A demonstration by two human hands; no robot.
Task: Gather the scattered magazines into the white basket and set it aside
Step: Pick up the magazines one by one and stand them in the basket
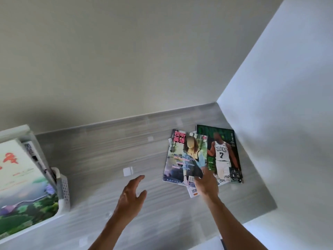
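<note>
A small pile of magazines lies at the right of the grey floor, near the wall corner. On top is a magazine with red Chinese lettering and "Never Say Never" point(182, 157); beside it lies a green basketball magazine point(223, 154). A white one with a barcode point(193, 191) sticks out underneath. My right hand point(207, 184) pinches the lower right corner of the top magazine. My left hand point(131, 197) hovers over bare floor with its fingers spread and nothing in it. At the far left the white basket point(64, 188) holds a landscape-cover magazine point(21, 192) and others upright.
Light walls meet in a corner behind the pile and close it in on the right. Small white squares point(128, 171) are stuck on the wood-grain floor. Bare floor stretches between the basket and the pile.
</note>
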